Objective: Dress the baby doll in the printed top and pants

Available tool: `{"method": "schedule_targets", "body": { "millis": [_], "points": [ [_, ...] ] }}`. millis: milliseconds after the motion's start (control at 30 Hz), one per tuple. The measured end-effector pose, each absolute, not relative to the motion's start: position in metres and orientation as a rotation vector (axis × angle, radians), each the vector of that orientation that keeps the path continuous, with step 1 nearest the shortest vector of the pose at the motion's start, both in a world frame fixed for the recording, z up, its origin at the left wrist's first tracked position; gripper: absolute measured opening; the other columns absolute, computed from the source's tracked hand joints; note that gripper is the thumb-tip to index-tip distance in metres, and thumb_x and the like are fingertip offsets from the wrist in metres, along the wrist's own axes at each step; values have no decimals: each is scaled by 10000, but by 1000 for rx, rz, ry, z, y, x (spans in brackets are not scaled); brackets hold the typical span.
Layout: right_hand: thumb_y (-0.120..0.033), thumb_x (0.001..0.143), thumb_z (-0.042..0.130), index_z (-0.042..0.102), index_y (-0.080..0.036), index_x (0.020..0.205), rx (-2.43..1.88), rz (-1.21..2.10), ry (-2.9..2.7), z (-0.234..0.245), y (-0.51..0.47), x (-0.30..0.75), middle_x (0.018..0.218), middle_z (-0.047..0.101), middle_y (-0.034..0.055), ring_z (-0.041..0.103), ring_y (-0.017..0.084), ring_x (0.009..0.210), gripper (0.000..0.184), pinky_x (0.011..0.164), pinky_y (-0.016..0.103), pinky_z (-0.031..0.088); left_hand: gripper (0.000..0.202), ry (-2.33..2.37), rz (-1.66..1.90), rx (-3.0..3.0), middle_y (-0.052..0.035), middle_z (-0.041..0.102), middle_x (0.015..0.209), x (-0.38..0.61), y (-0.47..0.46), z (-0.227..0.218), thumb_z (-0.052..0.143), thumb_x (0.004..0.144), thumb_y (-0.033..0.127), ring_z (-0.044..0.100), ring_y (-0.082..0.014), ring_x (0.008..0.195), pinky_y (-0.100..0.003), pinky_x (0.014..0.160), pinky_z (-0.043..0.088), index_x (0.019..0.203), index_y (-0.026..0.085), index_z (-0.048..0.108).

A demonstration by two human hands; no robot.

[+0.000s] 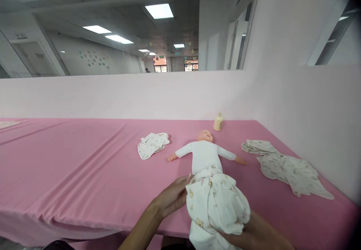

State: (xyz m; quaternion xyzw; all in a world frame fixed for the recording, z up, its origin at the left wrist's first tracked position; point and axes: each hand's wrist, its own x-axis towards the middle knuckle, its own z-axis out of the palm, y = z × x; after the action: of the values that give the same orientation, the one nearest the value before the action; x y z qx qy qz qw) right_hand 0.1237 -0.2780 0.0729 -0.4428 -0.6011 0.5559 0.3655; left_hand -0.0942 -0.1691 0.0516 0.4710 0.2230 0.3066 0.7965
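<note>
Doll point(207, 156), legs invisible behind bunched cloth point(217, 201)

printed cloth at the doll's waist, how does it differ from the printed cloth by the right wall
The cloth at the waist is bunched up, hiding the doll's legs; the cloth by the wall lies flatter and stretched out on the pink cover.

The waist cloth's print shows clearly; the wall cloth's looks fainter.

Both are whitish, creased fabric.

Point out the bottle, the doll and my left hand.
Bottle point(218, 123): head view, middle of its body.
Doll point(207, 156): head view, chest of its white top.
Left hand point(173, 196): head view, middle of the hand.
</note>
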Motion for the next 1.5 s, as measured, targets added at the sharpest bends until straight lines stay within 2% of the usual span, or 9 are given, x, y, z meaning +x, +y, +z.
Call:
{"method": "schedule_targets", "body": {
  "millis": [167,400,533,600,767,933,1167,1333,1500],
  "points": [
    [-302,795,674,660,-233,1209,-1145,1359,-1646,72,-253,124,1238,647,71,572,292,1184,420,995,367,475,419,489,655,1071,-143,674,1128,-93,-178,66,557,918,452,648,-244,1003,-328,860,480,1168,134,667],
    [-253,823,614,649,-260,1197,-1257,1039,-1513,65,-254,129,1175,670,60,604,290,1099,376,988,413,480,716,671,662,1521,-79,430,1481,-102,-193,93,699,823,421,436,-265,1325,-387,1055,413,1457,296,391],
    [-282,699,782,484,-282,1392,-1025,1460,-1552,78,-256,141,1254,626,80,607,299,1100,754,937,430,508,473,863,645,1802,-37,503,1408,-103,-196,110,578,901,444,452,-229,1299,-365,1080,384,1353,322,511],
    [-356,681,803,481,-271,1395,-866,1602,-1459,88,-253,148,1230,634,93,626,301,1049,788,867,424,532,357,881,604,1898,-34,580,1298,-108,-194,121,549,916,448,527,-215,1195,-340,1018,428,1238,301,594],
    [-440,881,606,559,-266,1308,-757,1499,-1217,112,-233,159,1176,636,92,618,218,995,463,853,348,508,216,784,599,2085,-27,669,1030,-118,-185,158,586,900,397,610,-165,946,-253,821,481,1033,250,674],
    [-404,841,679,663,-203,981,-984,1299,-1421,143,-225,167,890,649,46,598,156,787,246,675,260,473,249,745,568,2346,-24,661,888,-120,-174,195,494,946,384,583,-124,771,-225,674,448,936,205,666],
    [-503,860,611,487,-187,636,-1257,351,-1551,216,-214,169,595,428,-23,354,90,520,407,462,240,274,339,1093,829,2489,1,578,668,-120,-157,241,554,891,472,511,-105,598,-208,533,372,724,177,567],
    [-481,882,582,359,-207,601,-1151,114,-1403,251,-185,157,566,305,-40,253,86,499,451,439,255,216,377,1044,1288,2125,8,524,593,-94,-150,270,680,794,473,482,-88,534,-194,476,344,634,173,518],
    [-416,873,600,395,-206,620,-1042,63,-1271,259,-169,141,601,374,-28,322,92,539,387,467,252,288,420,898,1239,1839,5,517,548,-66,-153,283,707,772,460,473,-80,475,-212,467,391,586,169,468]
  ]
}}
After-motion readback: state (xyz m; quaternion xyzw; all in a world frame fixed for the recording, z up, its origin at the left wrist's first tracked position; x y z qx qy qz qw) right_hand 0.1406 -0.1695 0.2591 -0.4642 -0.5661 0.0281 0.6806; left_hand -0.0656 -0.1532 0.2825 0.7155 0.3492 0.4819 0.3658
